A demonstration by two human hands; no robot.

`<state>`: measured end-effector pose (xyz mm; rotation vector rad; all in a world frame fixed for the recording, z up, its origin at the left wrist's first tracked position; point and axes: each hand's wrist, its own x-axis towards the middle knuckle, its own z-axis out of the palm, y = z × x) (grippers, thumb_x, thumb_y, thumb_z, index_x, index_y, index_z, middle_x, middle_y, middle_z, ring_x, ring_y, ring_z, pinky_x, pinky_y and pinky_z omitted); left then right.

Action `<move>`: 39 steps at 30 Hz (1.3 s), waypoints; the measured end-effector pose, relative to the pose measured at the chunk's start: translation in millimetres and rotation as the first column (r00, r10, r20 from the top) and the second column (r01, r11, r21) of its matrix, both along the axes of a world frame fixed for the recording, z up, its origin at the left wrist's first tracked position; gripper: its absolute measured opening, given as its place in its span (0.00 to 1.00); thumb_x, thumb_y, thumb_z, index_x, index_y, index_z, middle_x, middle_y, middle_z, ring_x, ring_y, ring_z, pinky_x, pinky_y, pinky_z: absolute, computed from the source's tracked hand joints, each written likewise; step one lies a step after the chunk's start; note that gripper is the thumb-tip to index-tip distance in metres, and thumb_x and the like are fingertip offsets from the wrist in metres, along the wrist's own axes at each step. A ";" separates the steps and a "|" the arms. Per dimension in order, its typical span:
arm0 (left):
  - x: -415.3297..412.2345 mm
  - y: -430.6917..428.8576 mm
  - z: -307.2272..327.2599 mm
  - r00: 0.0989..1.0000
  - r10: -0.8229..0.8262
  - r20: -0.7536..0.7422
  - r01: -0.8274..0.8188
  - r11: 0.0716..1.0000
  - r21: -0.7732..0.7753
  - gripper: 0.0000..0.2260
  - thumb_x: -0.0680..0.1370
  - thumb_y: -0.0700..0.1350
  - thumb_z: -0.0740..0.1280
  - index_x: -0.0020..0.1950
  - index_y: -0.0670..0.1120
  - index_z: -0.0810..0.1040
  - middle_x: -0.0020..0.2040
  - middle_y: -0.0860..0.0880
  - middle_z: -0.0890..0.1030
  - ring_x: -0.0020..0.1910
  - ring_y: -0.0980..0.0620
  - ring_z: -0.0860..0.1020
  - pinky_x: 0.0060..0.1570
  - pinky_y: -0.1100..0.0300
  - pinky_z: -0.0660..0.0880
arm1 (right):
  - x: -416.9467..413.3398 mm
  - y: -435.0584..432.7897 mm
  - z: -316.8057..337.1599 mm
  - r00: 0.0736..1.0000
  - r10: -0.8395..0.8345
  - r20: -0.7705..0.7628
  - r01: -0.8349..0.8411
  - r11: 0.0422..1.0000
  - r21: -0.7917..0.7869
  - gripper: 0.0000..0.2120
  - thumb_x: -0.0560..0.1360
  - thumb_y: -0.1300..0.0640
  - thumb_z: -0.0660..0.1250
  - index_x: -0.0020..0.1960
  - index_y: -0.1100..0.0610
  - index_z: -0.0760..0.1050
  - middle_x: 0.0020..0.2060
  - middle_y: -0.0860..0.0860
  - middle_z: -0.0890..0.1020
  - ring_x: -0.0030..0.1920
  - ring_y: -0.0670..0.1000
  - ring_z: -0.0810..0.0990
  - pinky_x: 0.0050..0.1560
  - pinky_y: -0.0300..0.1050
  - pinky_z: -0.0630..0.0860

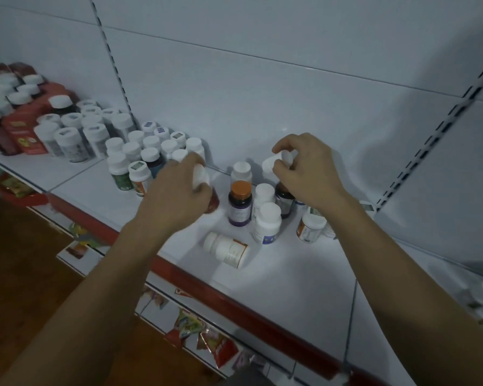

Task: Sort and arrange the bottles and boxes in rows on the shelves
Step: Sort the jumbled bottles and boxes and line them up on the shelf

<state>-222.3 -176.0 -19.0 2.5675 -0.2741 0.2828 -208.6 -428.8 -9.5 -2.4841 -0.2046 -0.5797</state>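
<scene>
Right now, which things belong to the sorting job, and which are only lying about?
Job: left hand gripping a red bottle; right hand holding a white bottle; orange-capped bottle; fallen bottle; shelf.
Lying about: red basket; packets below.

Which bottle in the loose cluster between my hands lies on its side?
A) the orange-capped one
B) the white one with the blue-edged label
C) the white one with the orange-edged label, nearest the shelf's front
C: the white bottle with the orange-edged label lies flat on the shelf, cap pointing left, while the orange-capped bottle behind it stands upright.
</scene>
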 end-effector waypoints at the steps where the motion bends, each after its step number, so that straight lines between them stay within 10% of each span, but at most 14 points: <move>1: -3.6 -3.3 10.8 0.998 0.012 0.062 -0.010 0.999 -0.030 0.15 0.76 0.47 0.67 0.63 0.51 0.71 0.54 0.45 0.76 0.50 0.44 0.76 0.47 0.51 0.74 | -4.5 -4.4 0.5 1.000 0.004 0.012 -0.004 1.000 0.008 0.11 0.72 0.57 0.70 0.54 0.51 0.80 0.47 0.47 0.75 0.46 0.45 0.72 0.46 0.27 0.62; 7: -35.5 -71.6 62.9 0.955 -0.076 0.285 0.145 0.962 -0.229 0.17 0.76 0.48 0.65 0.65 0.55 0.71 0.53 0.46 0.77 0.43 0.47 0.76 0.43 0.51 0.75 | -58.1 -71.4 4.7 0.998 -0.067 -0.019 0.067 0.998 -0.002 0.13 0.72 0.61 0.68 0.56 0.50 0.78 0.44 0.46 0.74 0.44 0.45 0.71 0.46 0.23 0.62; 11: -59.4 -152.3 53.2 0.953 -0.225 0.202 0.292 0.859 -0.421 0.18 0.75 0.46 0.66 0.65 0.55 0.72 0.52 0.53 0.78 0.44 0.56 0.77 0.43 0.60 0.74 | -118.0 -145.9 4.7 0.967 -0.229 -0.111 0.231 0.973 0.007 0.14 0.73 0.60 0.68 0.58 0.51 0.76 0.50 0.49 0.80 0.49 0.50 0.77 0.51 0.41 0.73; 13: -71.8 -193.6 41.1 0.934 -0.336 0.123 0.336 0.705 -0.625 0.18 0.74 0.44 0.66 0.63 0.54 0.75 0.52 0.57 0.79 0.46 0.61 0.77 0.45 0.65 0.74 | -149.0 -184.7 0.7 0.926 -0.338 -0.171 0.336 0.941 -0.042 0.14 0.74 0.58 0.68 0.59 0.52 0.76 0.51 0.50 0.82 0.50 0.53 0.79 0.53 0.46 0.75; 16: -87.7 -246.0 25.9 0.859 -0.507 -0.074 0.051 0.229 -0.972 0.13 0.72 0.43 0.66 0.56 0.50 0.79 0.46 0.54 0.82 0.44 0.56 0.79 0.47 0.60 0.75 | -185.5 -227.1 -15.4 0.854 -0.450 -0.261 0.425 0.893 -0.148 0.15 0.74 0.56 0.69 0.60 0.52 0.77 0.52 0.51 0.84 0.52 0.56 0.80 0.54 0.48 0.76; 19: -105.7 -277.3 14.6 0.704 -0.694 -0.154 -0.345 -0.144 -0.927 0.15 0.71 0.44 0.66 0.58 0.44 0.78 0.47 0.46 0.81 0.49 0.47 0.79 0.59 0.52 0.73 | -203.4 -242.4 -36.9 0.842 -0.459 -0.282 0.415 0.887 -0.203 0.14 0.74 0.53 0.69 0.59 0.48 0.77 0.52 0.48 0.84 0.57 0.56 0.78 0.57 0.53 0.75; 27: -133.9 -253.4 -2.1 0.777 -0.620 -0.111 -0.440 -0.409 -0.799 0.15 0.75 0.43 0.59 0.53 0.40 0.83 0.51 0.43 0.82 0.49 0.45 0.81 0.57 0.51 0.77 | -196.0 -242.4 -60.1 0.807 -0.511 -0.296 0.359 0.823 -0.440 0.20 0.75 0.52 0.68 0.67 0.46 0.73 0.60 0.50 0.80 0.65 0.58 0.71 0.62 0.56 0.68; 33: -140.1 -153.7 12.3 0.935 -0.354 0.007 -0.195 -0.529 -0.826 0.17 0.71 0.44 0.61 0.58 0.41 0.75 0.50 0.42 0.79 0.48 0.44 0.79 0.59 0.52 0.74 | -151.4 -139.1 -32.0 0.993 -0.099 -0.058 0.093 0.991 -0.097 0.13 0.76 0.55 0.69 0.60 0.52 0.77 0.53 0.54 0.80 0.56 0.58 0.75 0.53 0.55 0.74; 39: -143.1 -48.7 40.2 0.993 -0.020 0.114 0.074 -0.643 -0.762 0.21 0.71 0.46 0.60 0.59 0.37 0.77 0.48 0.42 0.79 0.47 0.44 0.79 0.54 0.55 0.76 | -124.1 11.7 -64.8 0.902 0.405 -0.152 -0.400 0.914 0.062 0.17 0.77 0.55 0.69 0.64 0.54 0.75 0.58 0.52 0.78 0.58 0.53 0.77 0.57 0.51 0.76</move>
